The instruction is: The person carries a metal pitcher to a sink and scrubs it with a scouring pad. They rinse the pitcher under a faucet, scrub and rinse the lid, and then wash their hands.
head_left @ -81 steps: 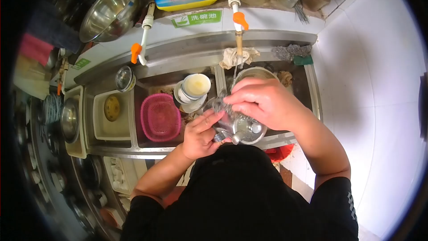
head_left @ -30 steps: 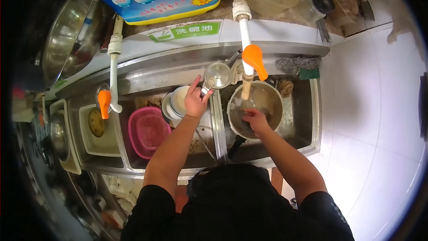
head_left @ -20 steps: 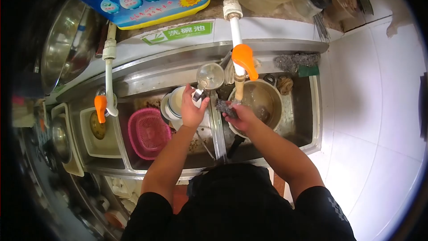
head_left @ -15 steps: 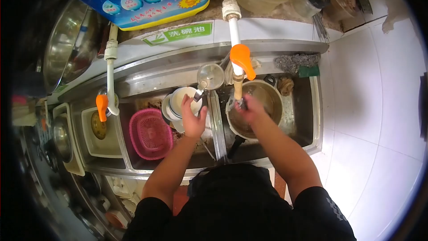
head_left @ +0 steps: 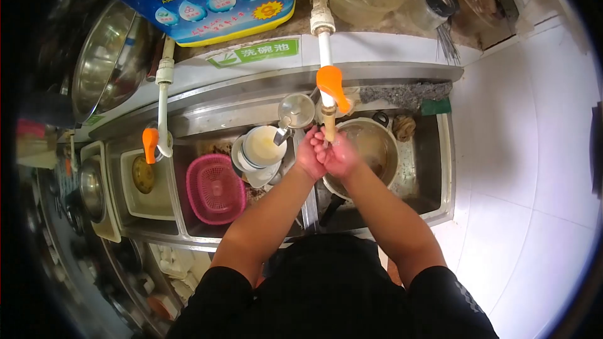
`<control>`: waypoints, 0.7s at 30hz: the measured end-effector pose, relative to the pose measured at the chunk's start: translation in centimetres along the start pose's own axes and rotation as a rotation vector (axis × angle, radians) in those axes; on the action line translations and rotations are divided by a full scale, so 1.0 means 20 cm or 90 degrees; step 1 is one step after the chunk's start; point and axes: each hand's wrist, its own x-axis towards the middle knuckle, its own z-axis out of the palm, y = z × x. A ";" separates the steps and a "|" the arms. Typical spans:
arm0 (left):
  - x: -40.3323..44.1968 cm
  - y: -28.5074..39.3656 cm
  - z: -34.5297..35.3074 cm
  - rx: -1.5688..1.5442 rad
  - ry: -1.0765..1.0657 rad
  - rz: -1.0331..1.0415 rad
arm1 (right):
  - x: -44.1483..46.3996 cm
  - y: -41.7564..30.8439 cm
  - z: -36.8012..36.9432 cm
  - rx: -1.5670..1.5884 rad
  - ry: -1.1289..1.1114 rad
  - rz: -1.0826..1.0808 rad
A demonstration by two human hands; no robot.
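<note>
Directly below the tap (head_left: pixel 329 113) with the orange handle, my two hands are side by side, palms turned up and touching. My left hand (head_left: pixel 310 156) has its fingers loosely curled, and no object shows in it. Slightly blurred, my right hand (head_left: pixel 342 157) rests against it, also with nothing visible in it. Beneath the right hand stands a pot (head_left: pixel 391 172) holding cloudy liquid, its black handle (head_left: pixel 331 211) pointing toward me. Just left of my hands, a white bowl (head_left: pixel 262 145) sits on stacked dishes, with a metal ladle or strainer (head_left: pixel 296 110) above it.
A pink basket (head_left: pixel 216 188) stands in the middle basin. Farther left are a pale tub (head_left: pixel 152 204) and a second tap (head_left: pixel 163 113). Grey steel wool (head_left: pixel 405 94) and a green pad (head_left: pixel 436 107) lie on the back ledge. A blue detergent jug (head_left: pixel 207 0) stands above.
My left hand has moved right from the white bowl to join my right hand under the tap. The dark thing at my right hand no longer shows. Grey steel wool now stretches farther left.
</note>
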 end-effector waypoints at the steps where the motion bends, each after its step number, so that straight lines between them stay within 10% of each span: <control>1: 0.00 -0.01 0.01 -0.032 -0.057 -0.021 | 0.02 0.01 -0.04 -0.092 -0.012 0.002; 4: -0.11 -0.09 0.24 -0.071 0.032 -0.015 | 0.06 0.06 -0.10 -0.346 0.051 -0.071; 6: -0.11 -0.12 0.21 -0.116 -0.036 -0.029 | 0.05 0.10 -0.08 -1.045 0.238 -0.520; 10: -0.10 -0.16 0.22 -0.039 0.038 0.063 | 0.15 0.28 -0.24 -0.905 0.289 -0.586; 12: -0.10 -0.19 0.21 0.018 0.180 0.159 | 0.18 0.36 -0.34 -1.262 0.051 -0.809; 14: -0.14 -0.20 0.20 -0.065 0.038 0.035 | 0.14 0.22 -0.40 -1.408 0.050 -0.835; 17: -0.19 -0.18 0.21 -0.104 -0.059 -0.019 | -0.06 0.11 -0.26 -1.160 0.182 -0.530; 18: -0.20 -0.19 0.22 -0.108 -0.078 -0.023 | -0.06 0.18 -0.27 -1.166 0.180 -0.536; 19: -0.11 -0.14 0.04 -0.150 -0.377 -0.137 | -0.04 0.29 -0.29 -1.240 0.214 -0.613; 21: -0.14 -0.11 0.08 -0.133 -0.362 -0.116 | -0.04 0.33 -0.28 -1.326 0.233 -0.707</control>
